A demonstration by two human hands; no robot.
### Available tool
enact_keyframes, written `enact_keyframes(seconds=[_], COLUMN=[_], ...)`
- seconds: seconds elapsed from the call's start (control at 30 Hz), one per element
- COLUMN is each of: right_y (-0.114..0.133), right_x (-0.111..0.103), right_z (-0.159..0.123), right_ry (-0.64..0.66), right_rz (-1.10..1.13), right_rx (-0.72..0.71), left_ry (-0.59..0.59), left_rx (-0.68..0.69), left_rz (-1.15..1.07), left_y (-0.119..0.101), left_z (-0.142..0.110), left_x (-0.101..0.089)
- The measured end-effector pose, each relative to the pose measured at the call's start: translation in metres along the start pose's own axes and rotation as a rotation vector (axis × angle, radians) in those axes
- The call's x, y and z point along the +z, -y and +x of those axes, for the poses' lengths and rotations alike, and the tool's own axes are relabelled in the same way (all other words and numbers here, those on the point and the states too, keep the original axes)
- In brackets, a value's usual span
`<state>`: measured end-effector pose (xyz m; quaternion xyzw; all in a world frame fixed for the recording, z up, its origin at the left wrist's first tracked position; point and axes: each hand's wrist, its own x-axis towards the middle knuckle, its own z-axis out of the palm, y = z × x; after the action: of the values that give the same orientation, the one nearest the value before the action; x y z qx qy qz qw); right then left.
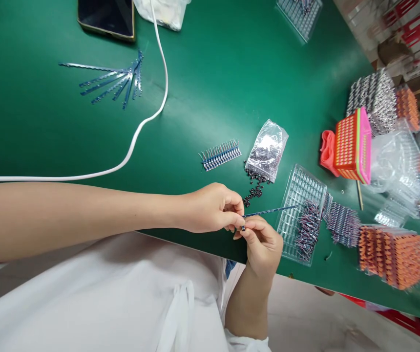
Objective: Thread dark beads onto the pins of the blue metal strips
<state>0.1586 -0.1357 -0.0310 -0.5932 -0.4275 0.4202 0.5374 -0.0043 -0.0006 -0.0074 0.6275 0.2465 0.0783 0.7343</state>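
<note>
My left hand (212,207) is closed, its thumb and fingertips pinching near the end of a thin blue strip (272,211). The strip runs out to the right over a clear plastic tray (289,230). Just below, the fingers of my right hand (263,244) are pinched together, almost touching the left fingertips. A tiny dark part (243,228) shows between the right thumb and fingers. Small dark pieces (256,189) lie loose beyond my hands, at the mouth of a clear bag (268,149). A row of small blue boards with wire leads (220,155) rests left of the bag.
Wired parts (308,230) fill the tray's right side. Stacked orange parts (391,255) and an orange basket (347,146) stand to the right. A white cable (136,132) crosses the green table, near more blue strips (118,80) and a phone (107,17).
</note>
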Motion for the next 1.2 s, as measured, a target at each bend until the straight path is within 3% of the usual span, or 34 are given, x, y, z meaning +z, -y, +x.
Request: enact_keyframes(seconds=[0.33, 1.2], right_y=[-0.0006, -0.0017], right_x=[0.0024, 0.0057], right_z=[-0.0003, 0.0013], right_ry=[-0.03, -0.036], right_rz=[-0.058, -0.069], right_rx=[-0.038, -0.033], left_ry=[-0.033, -0.047], left_rx=[-0.013, 0.0], left_rz=[-0.098, -0.024], left_y=[0.0003, 0.0008], left_z=[-0.0002, -0.0003], left_x=[0.0034, 0.0017])
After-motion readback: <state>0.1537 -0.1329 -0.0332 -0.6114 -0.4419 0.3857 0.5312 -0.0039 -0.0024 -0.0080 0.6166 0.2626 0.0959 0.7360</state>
